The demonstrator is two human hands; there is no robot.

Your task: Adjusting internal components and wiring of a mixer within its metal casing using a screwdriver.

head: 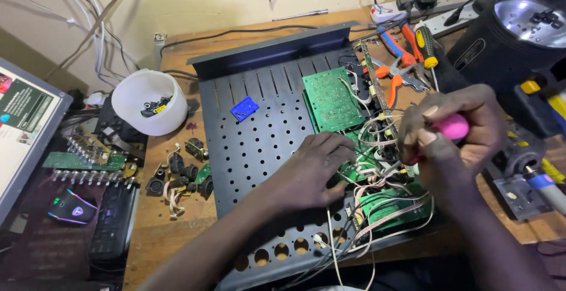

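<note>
Centrally, the fingers of the right hand (451, 135) are curled shut around a pink-handled tool (453, 127), whose tip points down into a tangle of pale wires (377, 149); the tip itself is hidden among them. The left hand (315, 170) lies palm down with fingers spread and loosely bent, pressing on the wires and the green circuit boards (392, 205) beneath, gripping nothing. Both hands work at the right edge of a black perforated metal chassis (253, 143) that lies flat on a wooden workbench (159, 232). A second green circuit board (333, 99) rests on the chassis just beyond the left hand, and a small blue board (244, 108) lies farther toward the chassis' far left corner. Near the far right corner of the workbench sit orange-handled pliers (396, 79), a screwdriver (429, 49) with a yellow and black handle, and a white power strip (436, 5). A large black lamp housing (513, 37) stands at the right edge. At the left edge of the chassis, on the workbench, a white bowl (147, 99) holds small black parts, with loose black connectors (180, 170) scattered near it. A board with knobs (85, 158), a computer mouse (72, 205) and a monitor (26, 126) occupy the workbench's left side.
</note>
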